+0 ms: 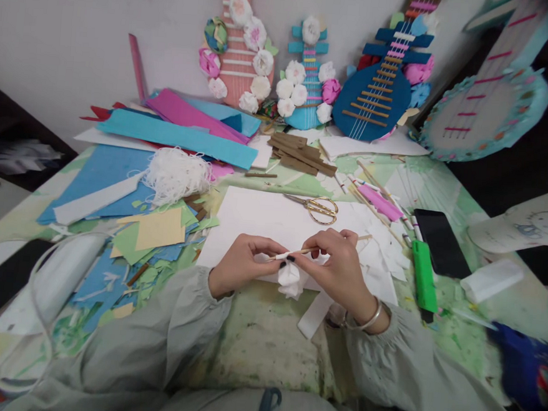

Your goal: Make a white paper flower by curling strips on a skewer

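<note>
Pinching a thin wooden stick [306, 251] in both hands, right over a white paper sheet [255, 210] on the bench [245, 354], close to the sheet's front edge. Got the left hand [238, 264] at one end and the right hand [339, 260] farther along, with fingers [321, 239] closed narrow on the stick from both sides. Also seeing some crumpled white paper [291, 280] bunched just under the stick, touching the fingertips. Can't really tell if wrapped around the wood or just held against it. Just beyond the hands, lying on the sheet: gold-handled scissors [324, 210], tips to the left. Off to the right, spotting a black smartphone [440, 241] beside a bright green plastic tool [423, 275], too blurry to name. Over on the left, finding a tangled heap of white string [177, 177], a yellow paper square [158, 229] and loads of blue and green offcuts [133, 246]. At the back, propped by the wall: pipa-shaped models in pink [238, 81], turquoise [303, 117] and dark blue [349, 104], plus paper flowers [264, 62].
</note>
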A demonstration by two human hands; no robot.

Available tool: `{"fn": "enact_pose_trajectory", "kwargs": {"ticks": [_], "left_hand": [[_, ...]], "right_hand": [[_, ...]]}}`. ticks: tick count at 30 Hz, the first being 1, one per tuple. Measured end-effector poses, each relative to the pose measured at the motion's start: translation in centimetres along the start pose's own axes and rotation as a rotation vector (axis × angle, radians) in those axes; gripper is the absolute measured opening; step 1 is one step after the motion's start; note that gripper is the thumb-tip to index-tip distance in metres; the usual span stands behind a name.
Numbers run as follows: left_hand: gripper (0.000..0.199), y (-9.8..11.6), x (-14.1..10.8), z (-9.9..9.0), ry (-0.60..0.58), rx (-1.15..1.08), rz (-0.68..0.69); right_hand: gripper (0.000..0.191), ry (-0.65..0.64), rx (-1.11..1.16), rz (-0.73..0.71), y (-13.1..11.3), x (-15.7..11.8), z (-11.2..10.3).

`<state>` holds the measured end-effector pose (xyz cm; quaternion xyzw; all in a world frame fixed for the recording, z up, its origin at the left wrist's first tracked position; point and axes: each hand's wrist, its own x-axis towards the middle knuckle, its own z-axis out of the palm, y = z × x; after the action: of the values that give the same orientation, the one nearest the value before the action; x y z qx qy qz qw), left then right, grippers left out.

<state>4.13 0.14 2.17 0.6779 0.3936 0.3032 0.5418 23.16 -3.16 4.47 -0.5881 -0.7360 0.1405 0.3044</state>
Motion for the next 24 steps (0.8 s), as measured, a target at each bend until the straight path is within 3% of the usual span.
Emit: {"fn": "enact_pose_trajectory", "kwargs": {"ticks": [12,19,24], "left_hand": [[0.019,0.7,-0.2,0.1,0.048,0.031,0.031],[0.017,0.6,-0.2,0.3,0.098,0.119,0.117],[0.019,0.5,-0.1,0.4,0.071,0.174,0.153]], "right_hand": [[0.027,-0.007,0.004,0.000,0.0,0.1,0.0],[0.028,-0.208,0.025,0.009,0.8,0.5,0.0],[0.027,-0.247,0.054,0.029,1.4,0.7,0.2]]}}
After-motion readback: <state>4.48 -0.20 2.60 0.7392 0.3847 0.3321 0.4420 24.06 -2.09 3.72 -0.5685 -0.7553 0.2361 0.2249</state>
